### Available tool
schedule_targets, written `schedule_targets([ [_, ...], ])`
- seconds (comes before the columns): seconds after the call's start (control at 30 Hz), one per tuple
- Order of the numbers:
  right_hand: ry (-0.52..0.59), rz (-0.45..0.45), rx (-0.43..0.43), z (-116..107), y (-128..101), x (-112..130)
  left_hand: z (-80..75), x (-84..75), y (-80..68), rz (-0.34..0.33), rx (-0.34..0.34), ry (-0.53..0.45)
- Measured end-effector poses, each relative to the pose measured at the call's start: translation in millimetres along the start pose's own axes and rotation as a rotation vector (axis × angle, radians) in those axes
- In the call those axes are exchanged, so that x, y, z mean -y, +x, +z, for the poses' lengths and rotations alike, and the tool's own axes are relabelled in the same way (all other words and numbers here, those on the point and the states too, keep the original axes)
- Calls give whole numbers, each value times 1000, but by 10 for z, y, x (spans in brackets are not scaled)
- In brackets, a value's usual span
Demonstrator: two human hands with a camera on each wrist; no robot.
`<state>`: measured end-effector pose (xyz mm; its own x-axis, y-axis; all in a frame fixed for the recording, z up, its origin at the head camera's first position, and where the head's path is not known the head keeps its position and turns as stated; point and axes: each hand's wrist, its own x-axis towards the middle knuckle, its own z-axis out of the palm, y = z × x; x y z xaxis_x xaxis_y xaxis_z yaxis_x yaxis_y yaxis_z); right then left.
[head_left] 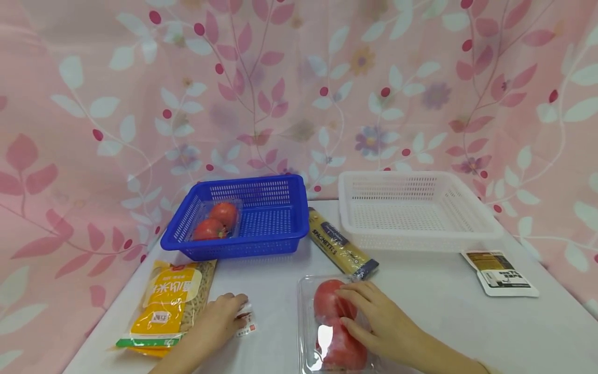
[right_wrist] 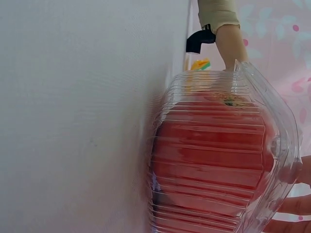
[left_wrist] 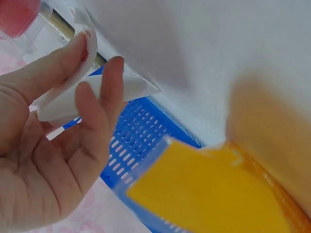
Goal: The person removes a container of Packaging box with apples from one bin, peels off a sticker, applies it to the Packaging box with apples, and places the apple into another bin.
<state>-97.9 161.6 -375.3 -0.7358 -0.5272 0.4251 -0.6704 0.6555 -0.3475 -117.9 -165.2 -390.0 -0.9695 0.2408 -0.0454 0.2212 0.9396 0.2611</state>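
1. Resting on a clear clamshell of tomatoes (head_left: 333, 324) at 6 o'clock on the white surface (head_left: 434, 311), the right hand (head_left: 374, 317) lies with fingers spread over the lid, curled lightly round the pack's right side.
2. At 8 o'clock, the left hand (head_left: 219, 317) pinches a small white packet (head_left: 246, 317) between thumb and fingertips; the left wrist view shows the packet (left_wrist: 92, 92) folded between the fingers (left_wrist: 109, 92).
3. Just beside that hand, at 9 o'clock, lies a yellow bag of macaroni (head_left: 170, 304).
4. Beyond, at 11 o'clock, a blue basket (head_left: 261, 244) already holds a second tomato pack (head_left: 216, 221); at 1 o'clock stands a white basket (head_left: 420, 239) with nothing visible inside.
5. Between the baskets a spaghetti packet (head_left: 340, 249) lies slantwise, its near end just beside the right hand's clamshell; a dark-printed sachet (head_left: 502, 272) lies at 3 o'clock.
6. Judged from the layout, the step in hand is taking hold of both items, neither yet lifted clear of the surface.
7. A next move would call for a firmer grip round the slippery clamshell's sides, keeping it level, and a lift toward 11 o'clock to clear the blue basket's rim, if like goes with like.
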Motion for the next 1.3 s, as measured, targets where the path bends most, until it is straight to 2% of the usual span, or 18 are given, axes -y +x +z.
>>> schedule_targets([
  [0.17, 8, 1, 11, -3, 1, 9, -20, -41, 17, 29, -95, -30],
  [0.37, 8, -63, -42, -2, 32, 13, -118, -138, 34, 0, -111, -103],
  [0.57, 27, -74, -59, -30, 104, 25, -196, -286, 58, 44, -183, -166],
  [0.67, 53, -86, -89, -60, 170, 32, -235, -382, 89, 108, -270, -190],
  [0.83, 74, -133, -135, -104, 302, 43, -318, -558, 163, 293, -462, -235],
  [0.93, 87, -137, -135, -122, 378, 61, -361, -655, 195, 377, -537, -269],
  [1.1, 124, -137, -142, -137, 506, 87, -409, -810, 221, 470, -539, -397],
  [1.3, 155, -216, -194, -136, 583, 110, -448, -925, 257, 563, -499, -517],
])
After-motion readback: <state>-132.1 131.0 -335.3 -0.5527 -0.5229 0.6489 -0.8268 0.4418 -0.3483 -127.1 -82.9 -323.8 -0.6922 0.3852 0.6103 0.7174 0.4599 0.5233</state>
